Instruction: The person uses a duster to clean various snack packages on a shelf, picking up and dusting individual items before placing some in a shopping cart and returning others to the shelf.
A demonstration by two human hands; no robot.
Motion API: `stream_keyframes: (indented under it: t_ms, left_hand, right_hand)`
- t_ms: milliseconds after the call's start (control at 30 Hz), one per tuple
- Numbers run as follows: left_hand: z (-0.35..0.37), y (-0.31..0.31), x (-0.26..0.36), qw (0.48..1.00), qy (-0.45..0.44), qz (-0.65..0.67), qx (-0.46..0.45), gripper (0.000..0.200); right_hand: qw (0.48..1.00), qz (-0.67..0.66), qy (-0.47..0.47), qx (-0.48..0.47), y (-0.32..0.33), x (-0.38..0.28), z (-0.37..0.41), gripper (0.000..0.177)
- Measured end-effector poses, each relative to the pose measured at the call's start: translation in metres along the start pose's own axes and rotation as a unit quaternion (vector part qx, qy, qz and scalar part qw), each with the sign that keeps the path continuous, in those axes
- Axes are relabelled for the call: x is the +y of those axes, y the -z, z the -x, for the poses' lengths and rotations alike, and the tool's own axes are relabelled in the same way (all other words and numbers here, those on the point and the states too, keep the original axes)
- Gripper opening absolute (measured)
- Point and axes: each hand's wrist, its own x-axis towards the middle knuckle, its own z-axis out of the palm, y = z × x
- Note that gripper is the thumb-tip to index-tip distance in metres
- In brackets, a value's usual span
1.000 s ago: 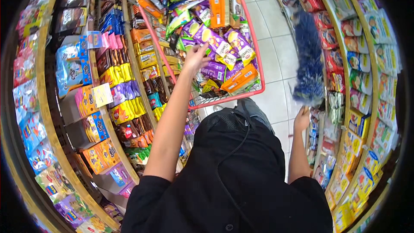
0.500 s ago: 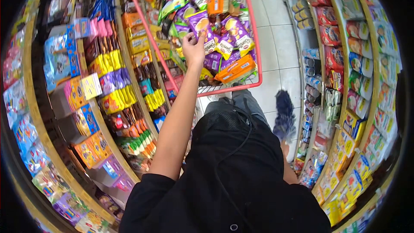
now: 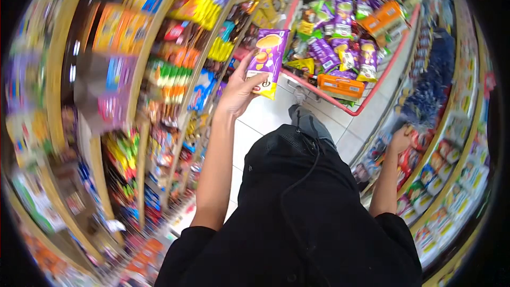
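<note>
My left hand [image 3: 240, 89] grips a purple snack packet [image 3: 268, 56] with a yellow bottom edge, held upright at the left side of the cart. My right hand [image 3: 402, 137] is closed around the lower end of a fluffy dark blue duster [image 3: 431, 82], out at the right near the shelf. Ahead stands a shopping cart with a red rim [image 3: 355, 112], full of snack packets. Inside lie several purple packets [image 3: 367, 61] and an orange pack [image 3: 340, 86] near the front edge.
Shelves of colourful packets [image 3: 175, 77] curve along the left. More shelves with packaged goods [image 3: 433, 172] run along the right. White floor tiles [image 3: 260, 127] show between the shelves, below the cart, and one of my feet is near the cart.
My left hand has lifted a purple packet out of the cart to the left. My right hand has come into view with the duster, now raised. The view has turned toward the left shelves.
</note>
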Motion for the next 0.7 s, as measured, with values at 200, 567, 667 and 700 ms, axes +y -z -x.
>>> stream_keyframes:
  t_ms: [200,567,667,700]
  left_hand:
    - [0.163,0.074,-0.052,0.833,-0.179,-0.463,0.244,0.075]
    - [0.415,0.167,-0.268,0.859,-0.263,0.302,0.32,0.04]
    - [0.43,0.145,-0.308,0.777,-0.325,0.494,0.216,0.045]
    - [0.433,0.131,-0.315,0.754,-0.35,0.489,0.264,0.047]
  right_hand:
    - [0.977,-0.13,0.169,0.007,0.036,-0.107,-0.028,0.039]
    - [0.801,-0.261,0.42,-0.337,0.084,-0.137,0.166,0.018]
    - [0.722,-0.237,0.491,-0.426,0.094,-0.138,0.239,0.021]
    - [0.701,-0.209,0.519,-0.443,0.101,-0.14,0.264,0.022]
